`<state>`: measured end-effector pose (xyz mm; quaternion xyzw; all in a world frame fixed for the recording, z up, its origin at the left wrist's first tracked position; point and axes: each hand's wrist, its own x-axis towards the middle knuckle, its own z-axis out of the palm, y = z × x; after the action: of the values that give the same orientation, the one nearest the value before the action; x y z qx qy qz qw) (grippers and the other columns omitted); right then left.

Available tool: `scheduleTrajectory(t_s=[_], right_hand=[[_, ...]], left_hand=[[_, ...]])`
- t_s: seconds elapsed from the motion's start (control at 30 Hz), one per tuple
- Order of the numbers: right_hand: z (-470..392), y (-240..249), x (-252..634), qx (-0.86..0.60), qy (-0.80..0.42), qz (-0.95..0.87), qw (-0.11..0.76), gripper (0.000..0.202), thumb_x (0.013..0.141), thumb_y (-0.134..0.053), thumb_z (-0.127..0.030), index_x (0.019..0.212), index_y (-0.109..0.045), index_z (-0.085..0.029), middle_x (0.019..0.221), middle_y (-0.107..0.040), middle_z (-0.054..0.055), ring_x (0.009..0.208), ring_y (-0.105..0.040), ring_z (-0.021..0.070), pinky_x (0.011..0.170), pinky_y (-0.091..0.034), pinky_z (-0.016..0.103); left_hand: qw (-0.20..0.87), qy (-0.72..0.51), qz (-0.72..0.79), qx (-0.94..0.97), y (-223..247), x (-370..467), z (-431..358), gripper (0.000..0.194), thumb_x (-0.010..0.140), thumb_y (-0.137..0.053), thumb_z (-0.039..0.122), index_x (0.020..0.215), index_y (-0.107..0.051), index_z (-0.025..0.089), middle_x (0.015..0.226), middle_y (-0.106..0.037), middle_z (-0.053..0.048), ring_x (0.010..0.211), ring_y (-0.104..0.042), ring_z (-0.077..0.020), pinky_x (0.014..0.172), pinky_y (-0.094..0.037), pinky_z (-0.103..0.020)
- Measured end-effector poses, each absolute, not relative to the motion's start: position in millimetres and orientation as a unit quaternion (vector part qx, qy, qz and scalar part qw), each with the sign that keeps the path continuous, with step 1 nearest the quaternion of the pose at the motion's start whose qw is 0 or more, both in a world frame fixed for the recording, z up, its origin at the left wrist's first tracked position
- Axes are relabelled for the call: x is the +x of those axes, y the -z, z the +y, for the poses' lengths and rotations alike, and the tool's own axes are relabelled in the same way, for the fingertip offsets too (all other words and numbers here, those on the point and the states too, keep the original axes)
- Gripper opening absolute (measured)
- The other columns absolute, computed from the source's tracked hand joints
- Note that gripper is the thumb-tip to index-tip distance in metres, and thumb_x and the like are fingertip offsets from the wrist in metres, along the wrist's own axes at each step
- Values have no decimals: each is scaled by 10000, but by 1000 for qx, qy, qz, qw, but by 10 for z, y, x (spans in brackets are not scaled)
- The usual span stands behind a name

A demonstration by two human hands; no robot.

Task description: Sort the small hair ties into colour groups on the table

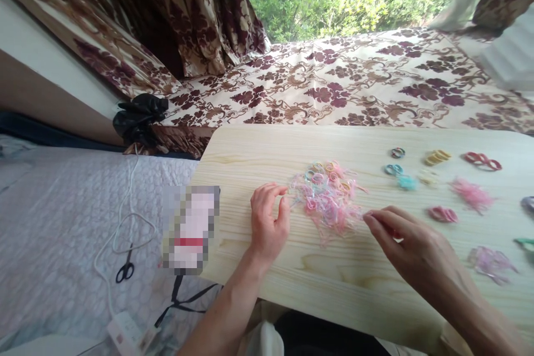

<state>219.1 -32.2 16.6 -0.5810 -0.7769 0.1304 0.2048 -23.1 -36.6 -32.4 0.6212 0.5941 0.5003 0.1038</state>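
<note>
A loose heap of pink, lilac and clear bands (331, 194) lies on the pale wooden table (250, 150), with a few thicker yellow and blue rings on top. At its left edge is my left hand (269, 219), thumb and forefinger curved with a gap between them, nothing plainly held. On the heap's right side my right hand (400, 236) has its thumb and forefinger pinched together; what they hold is too small to name. A bit of red shows under the right fingers.
Sorted to the right are yellow rings (438, 157), red rings (483, 161), teal bands (406, 182), pink bands (473, 193), pink rings (443, 213) and lilac bands (492, 263). Scissors (125, 271) and a white cable lie left of the table.
</note>
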Motion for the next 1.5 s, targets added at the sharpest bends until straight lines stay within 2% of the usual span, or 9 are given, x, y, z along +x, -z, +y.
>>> scheduleTrajectory(t_s=[0.13, 0.37, 0.63, 0.9, 1.07, 1.3, 1.5], right_hand=[[-357, -153, 2297, -598, -99, -778, 166, 401, 938, -417, -484, 753, -684, -248, 751, -696, 10, 515, -607, 133, 459, -392, 267], [-453, -212, 2352, -601, -115, -768, 188, 312, 936, -447, -424, 885, -695, -242, 830, -716, 23, 555, -619, 128, 501, -443, 263], [-324, -74, 2180, -577, -125, -788, 174, 308, 948, -431, -354, 902, -711, -233, 856, -714, 28, 617, -649, 137, 545, -443, 263], [-303, -37, 2140, -600, -93, -780, 152, 261, 924, -460, -349, 839, -676, -230, 807, -690, 9, 625, -639, 135, 519, -387, 257], [-291, -50, 2137, -590, -110, -785, 151, 269, 929, -440, -334, 804, -655, -231, 786, -674, 13, 622, -621, 133, 537, -390, 255], [-317, -94, 2216, -589, -134, -772, 198, 277, 927, -430, -359, 786, -625, -221, 739, -633, 12, 613, -607, 134, 551, -412, 254], [-279, -68, 2167, -599, -133, -770, 172, 269, 909, -446, -357, 811, -662, -231, 780, -668, 10, 601, -609, 130, 544, -401, 262]], left_hand=[[101, -497, 600, 619, 318, -230, -370, 148, 918, -503, 190, 996, -628, 202, 1003, -698, -76, 1052, -627, -219, 967, -499, -412], [97, -497, 596, 624, 318, -233, -372, 146, 924, -499, 199, 995, -626, 202, 1005, -696, -72, 1052, -629, -217, 969, -499, -407], [95, -497, 596, 624, 333, -252, -362, 140, 926, -503, 202, 982, -630, 203, 992, -695, -63, 1049, -627, -212, 973, -497, -404], [95, -498, 593, 626, 328, -247, -365, 138, 927, -506, 191, 983, -631, 201, 986, -695, -60, 1051, -625, -209, 971, -497, -395], [91, -499, 593, 626, 327, -247, -364, 139, 925, -507, 186, 985, -632, 199, 983, -697, -60, 1047, -627, -211, 961, -501, -396], [92, -500, 587, 630, 329, -247, -364, 139, 922, -512, 164, 994, -628, 191, 988, -689, -62, 1043, -622, -208, 961, -499, -399], [91, -500, 585, 632, 334, -252, -367, 139, 922, -515, 158, 995, -628, 193, 987, -689, -59, 1034, -622, -205, 953, -499, -395]])
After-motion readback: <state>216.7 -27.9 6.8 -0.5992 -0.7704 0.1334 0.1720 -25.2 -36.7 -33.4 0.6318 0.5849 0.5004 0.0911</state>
